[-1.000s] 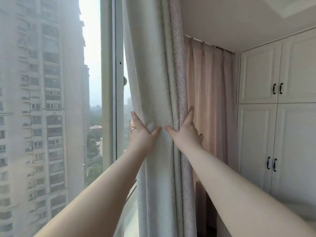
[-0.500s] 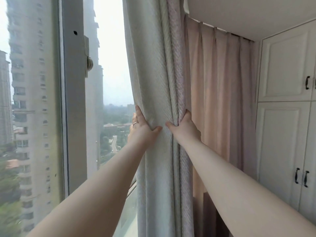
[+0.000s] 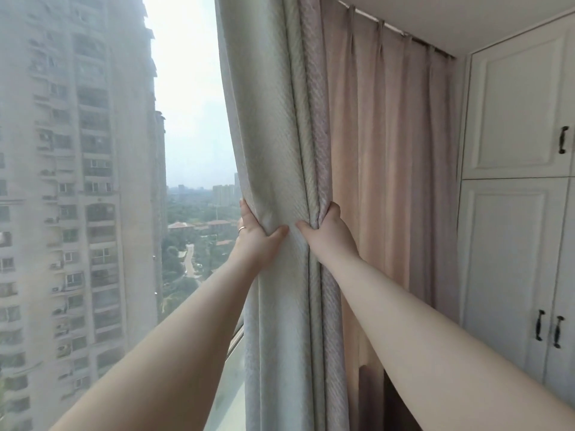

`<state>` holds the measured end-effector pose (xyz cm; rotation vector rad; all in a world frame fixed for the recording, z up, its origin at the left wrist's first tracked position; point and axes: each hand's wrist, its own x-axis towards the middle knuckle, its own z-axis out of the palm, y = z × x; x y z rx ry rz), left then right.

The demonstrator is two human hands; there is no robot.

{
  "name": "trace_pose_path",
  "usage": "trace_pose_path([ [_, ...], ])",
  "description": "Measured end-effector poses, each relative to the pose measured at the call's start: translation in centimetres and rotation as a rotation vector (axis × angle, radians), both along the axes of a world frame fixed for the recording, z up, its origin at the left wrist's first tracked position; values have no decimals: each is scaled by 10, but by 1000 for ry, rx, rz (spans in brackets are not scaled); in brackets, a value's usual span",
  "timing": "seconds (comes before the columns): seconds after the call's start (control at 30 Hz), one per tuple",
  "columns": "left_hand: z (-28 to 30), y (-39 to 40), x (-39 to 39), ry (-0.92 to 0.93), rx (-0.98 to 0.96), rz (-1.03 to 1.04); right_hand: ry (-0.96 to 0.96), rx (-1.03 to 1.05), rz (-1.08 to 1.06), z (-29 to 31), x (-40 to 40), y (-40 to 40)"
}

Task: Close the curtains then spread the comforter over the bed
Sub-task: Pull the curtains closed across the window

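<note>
Curtain (image 3: 273,144): bunched in thick folds, hanging from the top down past the bottom of the view, right of the window (image 3: 186,119). Pale green-grey on the window side, pink weave on the room side. Held on both sides at about mid height. Left hand (image 3: 256,234) on the window-side edge, fingers tucked behind the cloth, thumb across the front — gripping the curtain. Ring (image 3: 241,228) on one finger. Right hand (image 3: 331,227) on the room-side folds, fingers curled into them, thumb pointing left across the front — gripping the curtain too. Thumb tips near each other, not touching. Both arms reaching out straight from the bottom corners.

Left of the curtain's edge: bare glass, wide and uncovered, with a tall tower (image 3: 74,181) close outside and trees and low roofs far below. Right of the hands: a second curtain (image 3: 395,150), pink, hanging flat from a rail up to the corner. Past that, white cupboard doors (image 3: 513,119) with dark handles (image 3: 562,140).
</note>
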<state>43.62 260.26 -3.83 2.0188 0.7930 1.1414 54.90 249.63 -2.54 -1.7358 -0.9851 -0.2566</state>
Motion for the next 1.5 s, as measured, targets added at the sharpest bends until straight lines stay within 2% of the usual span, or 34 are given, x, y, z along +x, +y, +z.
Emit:
trace_pose_path([
  [0.2, 1, 61, 48, -232, -224, -215, 77, 30, 57, 2, 48, 44],
  [0.33, -4, 93, 80, -268, -260, -273, 90, 44, 71, -1, 81, 69],
  [0.67, -10, 156, 189, -290, -185, 9, 73, 27, 37, -2, 183, 158],
  [0.8, -6, 187, 247, -274, -209, 31, 77, 30, -11, -4, 246, 195],
  [1.03, -8, 234, 334, -282, -268, 61, 113, -23, 49, -3, 341, 249],
  [1.23, -8, 270, 392, -298, -278, 1, 25, -70, -32, -13, 398, 285],
  [1.4, -7, 287, 453, -316, -301, -47, -292, -12, -331, -11, 447, 286],
  [1.5, -5, 295, 499, -344, -268, -72, -370, 10, -410, -10, 483, 289],
])
